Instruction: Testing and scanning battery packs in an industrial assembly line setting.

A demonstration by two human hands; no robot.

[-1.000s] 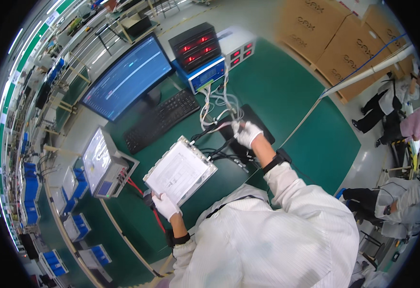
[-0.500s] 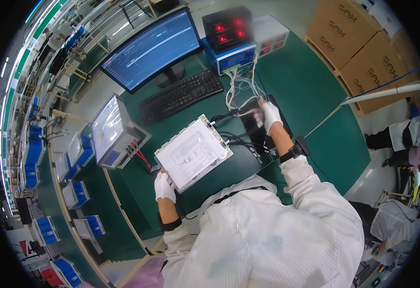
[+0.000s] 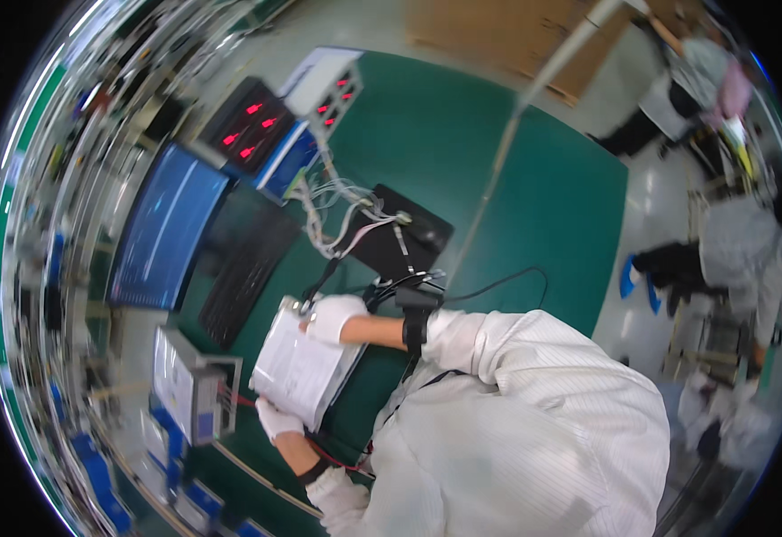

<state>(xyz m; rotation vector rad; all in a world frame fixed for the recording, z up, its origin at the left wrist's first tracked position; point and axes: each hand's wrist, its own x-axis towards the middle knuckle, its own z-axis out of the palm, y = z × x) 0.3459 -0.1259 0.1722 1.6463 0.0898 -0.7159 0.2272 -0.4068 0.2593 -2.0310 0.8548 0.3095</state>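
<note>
A flat, pale unit with a printed drawing sheet lying over its face sits at the near left of the green table, tilted. My left hand, in a white glove, grips the unit's near left edge. Over its far right corner, beside a small metal connector, is my right hand, also gloved, with bent fingers; what they pinch is hidden. Black cables lie bunched to the right of the unit. Red leads run below my left hand.
Left of the unit stand a box-shaped instrument with a screen, a keyboard and a monitor. Behind are meters with red digits, white wiring and a black mat with a mouse. Other people are at the far right.
My right hand has left the mouse area and come to the unit's far right corner. My left hand stays on the unit's edge. The whole view has turned toward the right.
</note>
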